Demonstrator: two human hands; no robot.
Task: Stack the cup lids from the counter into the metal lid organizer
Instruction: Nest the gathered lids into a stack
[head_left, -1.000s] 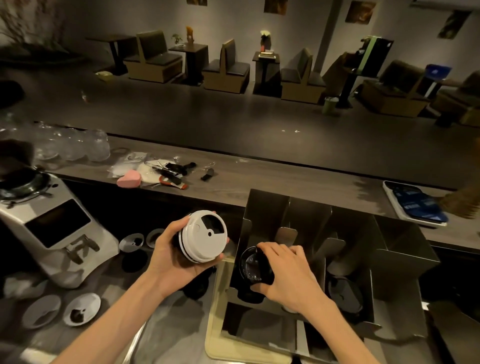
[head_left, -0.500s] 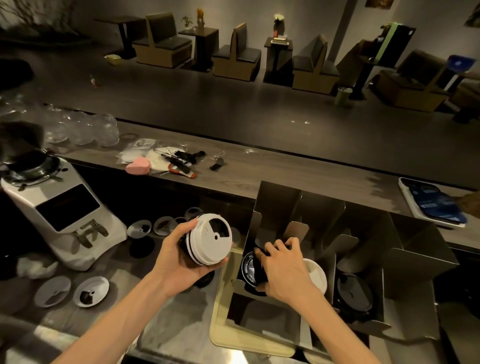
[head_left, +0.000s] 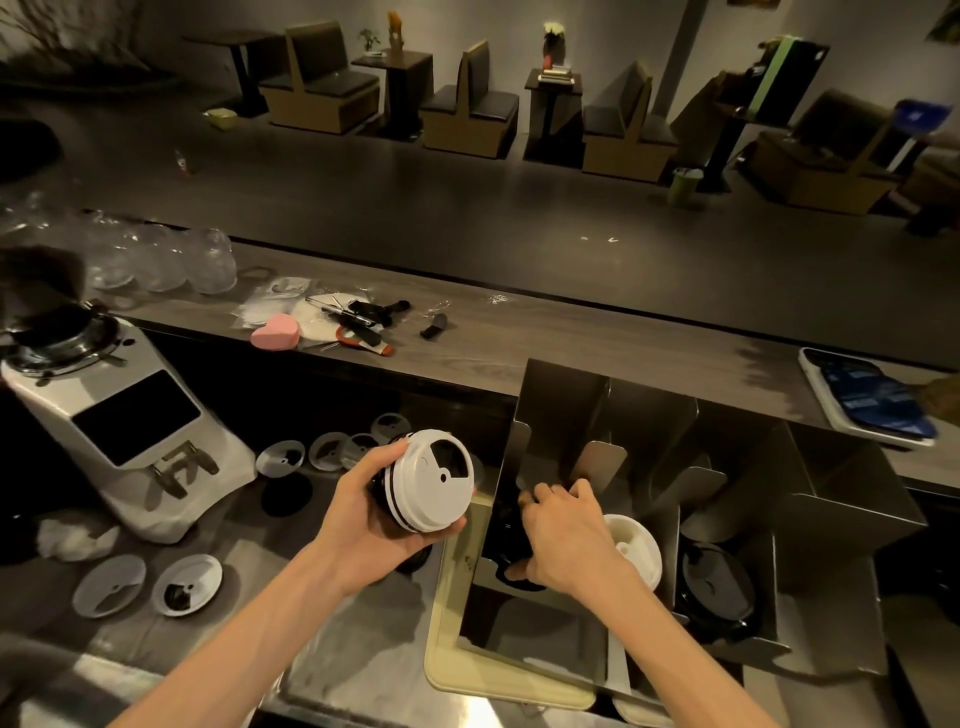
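Observation:
My left hand (head_left: 363, 525) grips a short stack of cup lids (head_left: 430, 480), a white lid facing me with black lids behind it, held just left of the metal lid organizer (head_left: 566, 400). My right hand (head_left: 563, 535) reaches into the organizer's leftmost slot and grips black lids (head_left: 506, 535) standing there. White lids (head_left: 636, 545) fill the slot to the right, and more black lids (head_left: 717, 587) sit in the slot after that.
Several flat lids lie on the lower counter (head_left: 187, 584), some near the back (head_left: 283, 458). A white coffee grinder (head_left: 119, 421) stands at left. The upper bar holds a pink heart (head_left: 275, 336), tools (head_left: 358, 325), clear cups (head_left: 208, 265) and a tray (head_left: 862, 397).
My right hand has pushed the black lids deeper into the leftmost slot. My left hand with its lid stack stayed beside the organizer. The view moved in closer.

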